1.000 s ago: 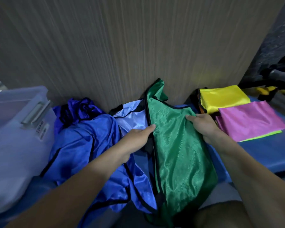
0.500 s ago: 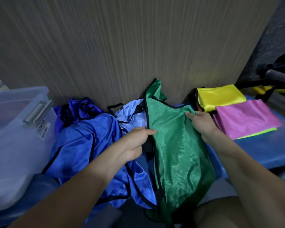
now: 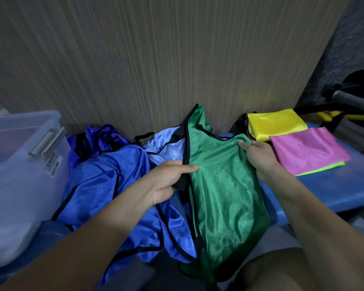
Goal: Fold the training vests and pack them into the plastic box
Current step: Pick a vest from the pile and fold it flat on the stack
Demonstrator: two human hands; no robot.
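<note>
Wood-grain panelling rises just beyond the hands, and a blue tabletop (image 3: 334, 192) carries everything. The left hand (image 3: 166, 181) pinches the black-trimmed left edge of the green vest (image 3: 223, 196), thumb on top and fingers curled under; the right hand (image 3: 261, 156) grips its upper right corner, fingers wrapped over the cloth. The vest lies between the two hands and drapes toward the person.

I judge the mesh light, limp and slippery, so it will sag and slide unless held taut; the bound edges and shoulder corners look like the surest places to hold.

Left of the left hand sits a heap of blue vests (image 3: 105, 181), and beyond that the plastic box (image 3: 15, 175), translucent; what it contains cannot be made out. Right of the right hand lie a folded yellow vest (image 3: 275, 122) and a pink vest (image 3: 309, 150), not yet packed.
</note>
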